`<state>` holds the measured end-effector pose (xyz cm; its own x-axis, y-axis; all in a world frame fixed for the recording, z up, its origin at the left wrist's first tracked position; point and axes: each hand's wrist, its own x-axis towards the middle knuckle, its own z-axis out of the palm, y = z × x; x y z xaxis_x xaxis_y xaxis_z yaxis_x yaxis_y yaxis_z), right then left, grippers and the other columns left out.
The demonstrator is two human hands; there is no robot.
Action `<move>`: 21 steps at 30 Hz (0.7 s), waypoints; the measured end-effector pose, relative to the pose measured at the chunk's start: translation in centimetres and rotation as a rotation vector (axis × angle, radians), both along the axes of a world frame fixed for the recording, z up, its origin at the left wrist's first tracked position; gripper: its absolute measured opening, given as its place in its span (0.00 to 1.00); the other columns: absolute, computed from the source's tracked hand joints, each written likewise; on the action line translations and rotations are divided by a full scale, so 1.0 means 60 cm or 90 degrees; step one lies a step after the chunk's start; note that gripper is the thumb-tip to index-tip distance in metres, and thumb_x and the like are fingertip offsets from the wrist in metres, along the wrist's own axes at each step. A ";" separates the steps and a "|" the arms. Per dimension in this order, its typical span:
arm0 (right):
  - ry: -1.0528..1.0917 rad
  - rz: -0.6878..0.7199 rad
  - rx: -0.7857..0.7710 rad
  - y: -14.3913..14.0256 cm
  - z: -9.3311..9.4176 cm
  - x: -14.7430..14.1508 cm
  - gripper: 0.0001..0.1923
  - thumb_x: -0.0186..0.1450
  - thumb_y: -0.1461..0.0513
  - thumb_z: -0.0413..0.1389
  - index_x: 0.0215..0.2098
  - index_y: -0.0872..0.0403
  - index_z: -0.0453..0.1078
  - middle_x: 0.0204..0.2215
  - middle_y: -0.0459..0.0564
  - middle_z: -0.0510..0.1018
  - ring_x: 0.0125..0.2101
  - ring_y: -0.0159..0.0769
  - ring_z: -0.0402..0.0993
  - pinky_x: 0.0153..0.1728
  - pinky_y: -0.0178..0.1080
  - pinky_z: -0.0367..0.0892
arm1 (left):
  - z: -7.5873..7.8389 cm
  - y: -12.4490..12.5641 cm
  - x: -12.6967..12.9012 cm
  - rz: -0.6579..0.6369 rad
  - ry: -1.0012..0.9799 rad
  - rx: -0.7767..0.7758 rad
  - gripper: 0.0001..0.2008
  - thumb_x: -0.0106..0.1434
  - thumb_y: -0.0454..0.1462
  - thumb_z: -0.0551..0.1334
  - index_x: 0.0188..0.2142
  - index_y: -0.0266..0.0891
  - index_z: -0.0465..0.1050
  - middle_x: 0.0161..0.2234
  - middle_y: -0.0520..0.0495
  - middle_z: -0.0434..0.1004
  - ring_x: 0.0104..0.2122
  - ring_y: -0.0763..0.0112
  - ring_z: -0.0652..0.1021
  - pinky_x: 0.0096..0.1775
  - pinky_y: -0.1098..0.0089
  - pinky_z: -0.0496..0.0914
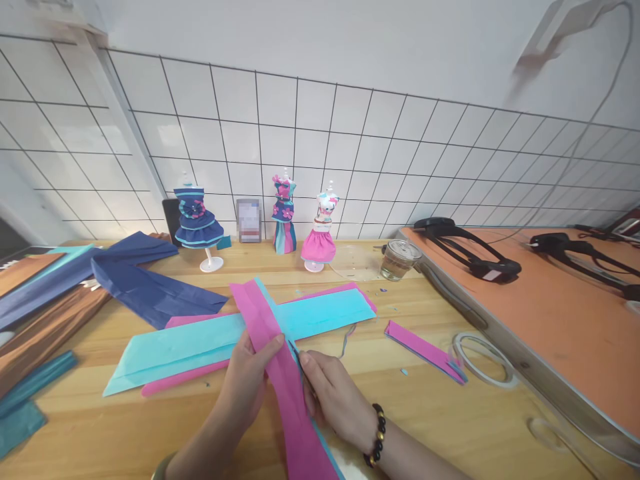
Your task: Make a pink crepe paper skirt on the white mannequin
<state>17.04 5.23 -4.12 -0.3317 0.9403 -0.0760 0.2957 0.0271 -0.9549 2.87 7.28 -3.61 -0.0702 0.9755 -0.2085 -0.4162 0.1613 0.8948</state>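
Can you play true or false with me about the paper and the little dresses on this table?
1. Both hands hold a pink paper strip. True: the left hand and right hand pinch it from each side.
2. Four little dress stands line the wall. False: there are three, a navy dress, a striped dress and a pink-skirted dress.
3. The pink strip crosses over a light blue sheet. True.
4. The right wrist is bare. False: it wears a beaded bracelet.
5. A glass cup stands near the orange board. True.
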 end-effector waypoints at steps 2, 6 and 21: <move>0.006 -0.002 0.002 0.000 -0.002 -0.001 0.28 0.69 0.45 0.35 0.22 0.54 0.58 0.11 0.41 0.63 0.14 0.26 0.60 0.20 0.30 0.55 | -0.004 -0.002 0.002 -0.007 0.006 0.004 0.15 0.49 0.40 0.69 0.32 0.38 0.65 0.23 0.56 0.69 0.23 0.76 0.70 0.27 0.73 0.66; 0.019 -0.006 -0.001 0.002 -0.005 -0.001 0.28 0.69 0.46 0.34 0.23 0.54 0.60 0.11 0.41 0.63 0.13 0.26 0.60 0.19 0.30 0.55 | -0.010 -0.006 0.006 -0.017 0.017 0.003 0.14 0.50 0.40 0.68 0.32 0.38 0.66 0.24 0.55 0.70 0.25 0.75 0.70 0.29 0.73 0.67; 0.076 -0.024 -0.029 0.004 -0.009 -0.003 0.26 0.68 0.45 0.38 0.23 0.54 0.60 0.10 0.40 0.61 0.11 0.26 0.59 0.13 0.29 0.52 | -0.003 -0.015 0.018 -0.019 0.028 0.010 0.14 0.50 0.39 0.68 0.34 0.37 0.69 0.29 0.50 0.74 0.29 0.71 0.73 0.33 0.70 0.68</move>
